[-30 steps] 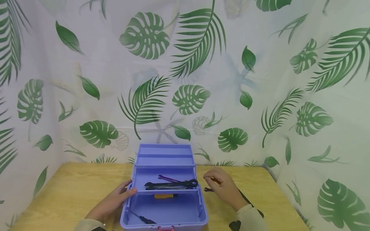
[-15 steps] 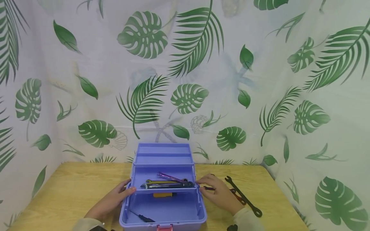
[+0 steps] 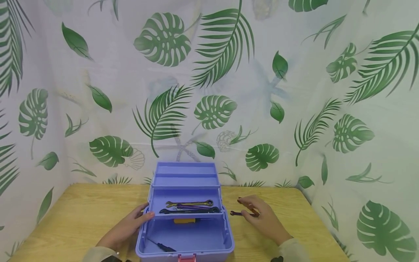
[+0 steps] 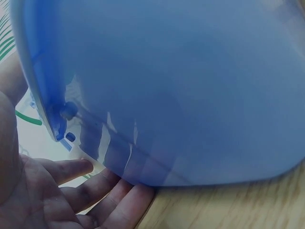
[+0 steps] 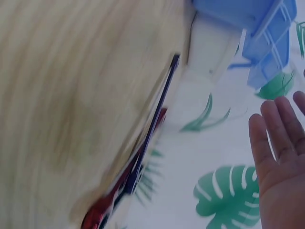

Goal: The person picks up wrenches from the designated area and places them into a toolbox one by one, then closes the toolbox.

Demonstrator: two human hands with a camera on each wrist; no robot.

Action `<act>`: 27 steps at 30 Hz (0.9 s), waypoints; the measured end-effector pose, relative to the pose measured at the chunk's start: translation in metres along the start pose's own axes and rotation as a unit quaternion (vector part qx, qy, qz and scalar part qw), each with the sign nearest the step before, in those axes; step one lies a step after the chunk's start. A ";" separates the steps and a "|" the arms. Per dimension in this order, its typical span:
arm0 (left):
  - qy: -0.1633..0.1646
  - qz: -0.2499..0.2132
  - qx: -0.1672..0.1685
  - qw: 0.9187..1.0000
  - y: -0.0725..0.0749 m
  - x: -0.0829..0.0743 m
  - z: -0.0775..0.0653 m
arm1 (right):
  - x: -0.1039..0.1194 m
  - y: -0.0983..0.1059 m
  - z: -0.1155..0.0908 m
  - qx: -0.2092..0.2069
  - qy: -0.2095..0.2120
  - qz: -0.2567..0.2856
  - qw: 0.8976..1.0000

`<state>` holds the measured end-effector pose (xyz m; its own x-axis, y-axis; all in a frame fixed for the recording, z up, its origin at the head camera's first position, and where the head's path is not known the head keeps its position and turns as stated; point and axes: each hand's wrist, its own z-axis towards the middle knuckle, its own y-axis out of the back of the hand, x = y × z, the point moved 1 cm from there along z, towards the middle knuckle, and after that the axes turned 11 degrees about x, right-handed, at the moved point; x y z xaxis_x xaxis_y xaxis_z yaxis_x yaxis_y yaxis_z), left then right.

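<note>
A blue plastic toolbox [image 3: 184, 251] stands open with its trays raised. My left hand [image 3: 129, 226] rests against its left side, thumb at the rim; in the left wrist view the fingers [image 4: 126, 202] lie loosely along the outer wall. A gold wrench [image 3: 190, 203], a purple wrench [image 3: 193, 207] and a black wrench [image 3: 190, 211] lie in the front tray. My right hand [image 3: 263, 220] is over the table right of the box, holding nothing, fingers extended in the right wrist view. Below it are a dark purple wrench [image 5: 162, 98] and a red wrench [image 5: 97, 212], partly covered in the head view.
In the toolbox's lower compartment lie a black-handled screwdriver [image 3: 163, 247] and a yellow item [image 3: 184, 221] under the tray. A red latch [image 3: 187, 258] is on the front. The wooden table [image 3: 98, 203] meets a leaf-printed curtain [image 3: 229, 72] at the back.
My right hand went left to the toolbox's right rim, then back right over the table wrenches. The tray's wrenches have shifted, with the gold one now showing at the back. My left hand stays put.
</note>
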<state>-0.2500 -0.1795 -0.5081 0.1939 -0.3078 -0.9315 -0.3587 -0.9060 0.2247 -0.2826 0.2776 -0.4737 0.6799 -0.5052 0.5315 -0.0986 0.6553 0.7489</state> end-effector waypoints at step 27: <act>-0.008 -0.011 0.006 1.000 -0.001 -0.003 -0.003 | -0.036 0.070 -0.059 0.095 -0.269 -0.062 0.956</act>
<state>-0.2477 -0.1786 -0.5048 0.1861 -0.2836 -0.9407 -0.3649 -0.9089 0.2019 -0.2716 0.3750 -0.4637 0.2269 -0.8215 0.5231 -0.2064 0.4844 0.8502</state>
